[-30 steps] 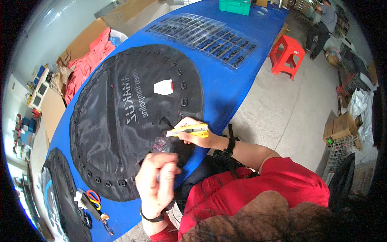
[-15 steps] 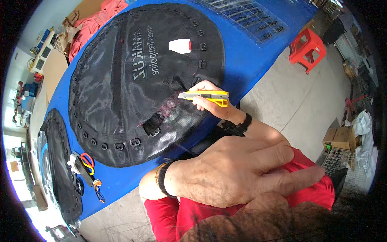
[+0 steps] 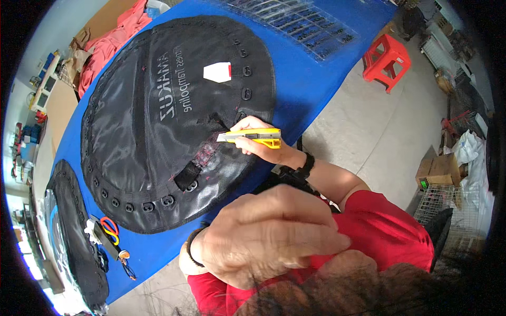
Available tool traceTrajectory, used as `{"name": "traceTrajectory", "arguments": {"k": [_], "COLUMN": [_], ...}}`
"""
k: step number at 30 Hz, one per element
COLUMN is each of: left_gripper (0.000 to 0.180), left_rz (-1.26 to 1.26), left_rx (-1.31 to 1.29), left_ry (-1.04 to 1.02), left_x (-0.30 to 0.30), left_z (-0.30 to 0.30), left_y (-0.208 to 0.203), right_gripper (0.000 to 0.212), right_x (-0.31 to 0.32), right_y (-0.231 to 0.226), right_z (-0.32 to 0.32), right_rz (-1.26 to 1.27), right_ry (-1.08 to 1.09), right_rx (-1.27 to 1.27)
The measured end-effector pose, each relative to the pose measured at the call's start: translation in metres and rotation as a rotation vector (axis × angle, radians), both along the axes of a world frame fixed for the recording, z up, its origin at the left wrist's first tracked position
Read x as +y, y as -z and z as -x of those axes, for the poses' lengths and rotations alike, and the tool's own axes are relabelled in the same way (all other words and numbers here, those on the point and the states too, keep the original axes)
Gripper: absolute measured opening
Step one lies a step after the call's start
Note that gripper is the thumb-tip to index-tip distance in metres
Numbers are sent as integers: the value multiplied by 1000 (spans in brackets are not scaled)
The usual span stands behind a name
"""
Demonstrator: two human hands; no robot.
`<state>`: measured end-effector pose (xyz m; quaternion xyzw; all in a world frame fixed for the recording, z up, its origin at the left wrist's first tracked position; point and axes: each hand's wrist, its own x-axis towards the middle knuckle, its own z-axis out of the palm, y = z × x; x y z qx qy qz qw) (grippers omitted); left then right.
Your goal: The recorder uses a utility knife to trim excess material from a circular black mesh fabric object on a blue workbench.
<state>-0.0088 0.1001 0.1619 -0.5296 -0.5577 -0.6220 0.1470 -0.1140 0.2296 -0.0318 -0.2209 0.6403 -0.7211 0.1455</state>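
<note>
My right hand (image 3: 254, 139) grips a yellow utility knife (image 3: 258, 137). Its blade is out, and the tip is at a frayed, reddish patch (image 3: 206, 154) on a round black trampoline mat (image 3: 121, 126). Beside that patch lie loose black webbing ends (image 3: 188, 176). Plastic rings line the mat's edge, and a white label (image 3: 217, 72) lies on it. Raised close to the camera, my left hand (image 3: 269, 237) is off the mat. Its fingers are bent and pressed together, slightly blurred; whatever they may hold is hidden.
Under the mat is a blue-covered table (image 3: 305, 100). Scissors (image 3: 109, 229) lie at its left near a second black mat (image 3: 76, 226). A clear compartment tray (image 3: 295, 21) sits at the far end. Right of the table stand a red stool (image 3: 387, 63) and a cardboard box (image 3: 438, 171).
My left hand's fingers have gone from stretched apart to bent together, and it has shifted left. The right hand keeps the knife at the frayed patch. The whole view has shifted slightly.
</note>
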Motion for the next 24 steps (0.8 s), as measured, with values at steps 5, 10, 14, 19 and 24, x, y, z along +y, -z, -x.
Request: {"name": "traceTrajectory", "arguments": {"k": [5,10,14,19,24], "left_gripper": [39,39,40,37,23], "left_rz": [-144,-157,-180,-212,-248], "left_rx": [-439,-563,-557,-708,-586], "left_ry": [361,611,643,843,978], "left_x": [14,23,25,20,16], "left_z": [7,5,13,9,20], "left_y": [-1,-1,6,12,23], "right_gripper": [20,21,22,23,18], "right_x": [-2,-4,-2,-3,-7], "right_y": [-3,-7,-8,-8,-8], "right_z": [0,0,-1,-2,-2], "right_rz": [-29,-51,-31,-26,23], "right_ry": [-7,3,7,-5,-6], "right_rx": [31,16,19,18,42]}}
